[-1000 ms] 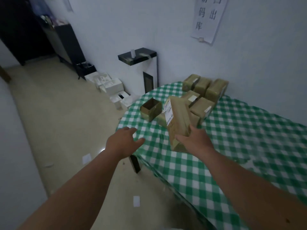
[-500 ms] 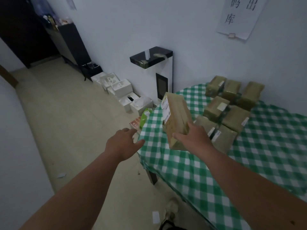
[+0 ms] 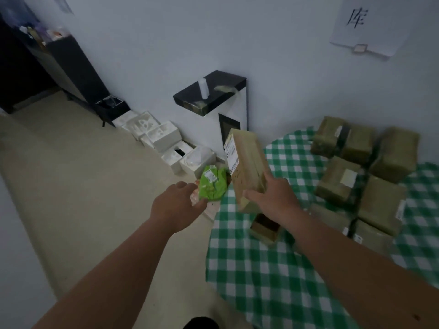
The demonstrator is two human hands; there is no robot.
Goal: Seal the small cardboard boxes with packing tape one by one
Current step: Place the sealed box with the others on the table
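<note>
Your right hand (image 3: 273, 198) grips a tall cardboard box (image 3: 247, 167) by its lower end, thumb on the near face and fingers wrapped behind, so the box stands tilted in the air over the table's left edge, with a white shipping label (image 3: 231, 155) on the side facing left. Directly under your wrist, at 6 o'clock from the held box, an open small box (image 3: 264, 227) lies on the green checked tablecloth (image 3: 261, 276) and shows a dark inside; what it holds cannot be made out. At 3 o'clock from the held box, a cluster of closed taped boxes (image 3: 363, 172) sits packed together on the cloth, reaching back toward the wall. Your left hand (image 3: 177, 205) is stretched out at 9 o'clock from the box, holding nothing, fingers loosely spread, its fingertips near a green packet (image 3: 212, 184) that lies off the table's edge. Beyond that, at 11 o'clock, white foam trays (image 3: 161, 136) sit on the floor along the wall beside a white cabinet with a black top (image 3: 211, 93). A paper sign (image 3: 365, 22) hangs on the wall at 1 o'clock.
</note>
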